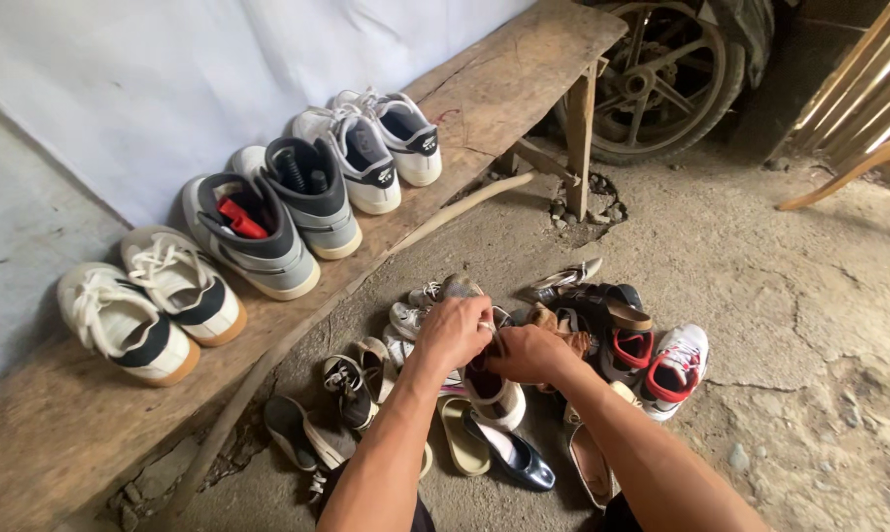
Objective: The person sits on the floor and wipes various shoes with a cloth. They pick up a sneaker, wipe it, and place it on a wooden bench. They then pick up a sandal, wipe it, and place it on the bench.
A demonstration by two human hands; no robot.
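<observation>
On a rough wooden worktop (445,108) along a pale wall, six shoes stand paired in a row: two white low-tops with dark heels (154,305), two grey high-tops (277,217) and two white sneakers (381,143). Below, on the cracked dirt floor (780,296), lies a loose heap of footwear, among it a glossy dark pump (514,458) and a white-and-red sneaker (676,369). Over the heap a person's left hand (452,333) and right hand (528,355) meet, both arms stretched forward and down, fingers curled tight around a white shoe with a dark lining (492,394) held just above the pile. The step in hand looks like picking one shoe out of the heap; getting it onto the plank would call for a lift clear of the tangle and a swing to the left. Behind the worktop's far end a motorcycle wheel (661,79) leans in shadow.
</observation>
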